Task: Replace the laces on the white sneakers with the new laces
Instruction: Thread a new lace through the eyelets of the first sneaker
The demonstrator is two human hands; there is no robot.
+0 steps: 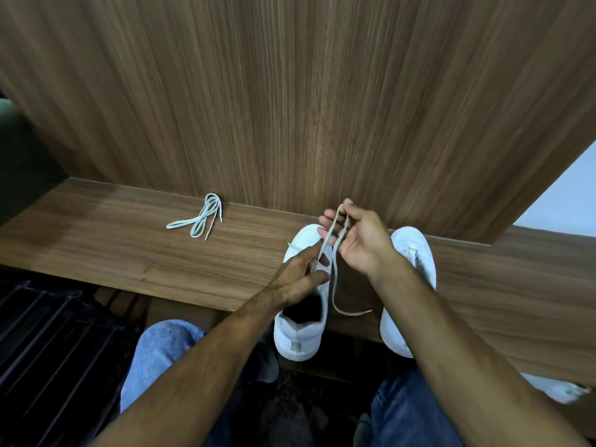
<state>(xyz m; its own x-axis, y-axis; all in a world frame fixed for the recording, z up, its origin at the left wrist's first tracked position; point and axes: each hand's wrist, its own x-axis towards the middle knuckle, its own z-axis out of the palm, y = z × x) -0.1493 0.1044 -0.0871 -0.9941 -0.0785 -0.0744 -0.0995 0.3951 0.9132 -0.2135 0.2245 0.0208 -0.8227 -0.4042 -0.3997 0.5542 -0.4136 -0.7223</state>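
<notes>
Two white shoes sit on a wooden shelf [113, 240], toes pointing at the wood wall [290, 91]. The left shoe [301, 330] is close to the front edge, and its heel hangs a little over it. The right shoe [416, 250] is just beside it, partly hidden by an arm. The right hand [358, 240] is lifted above the left shoe's toe, palm up, with a grey lace [335, 285] looped over its curled fingers (the thumb side seems to pin it). From there the lace drops down between the shoes and curls on the shelf. The left hand [301, 275] rests over the middle of the left shoe and pinches the lace between thumb and finger. A bundle of pale laces [201, 217] lies well apart on the left, near the wall. Blue jeans [154, 359] show at the bottom.
</notes>
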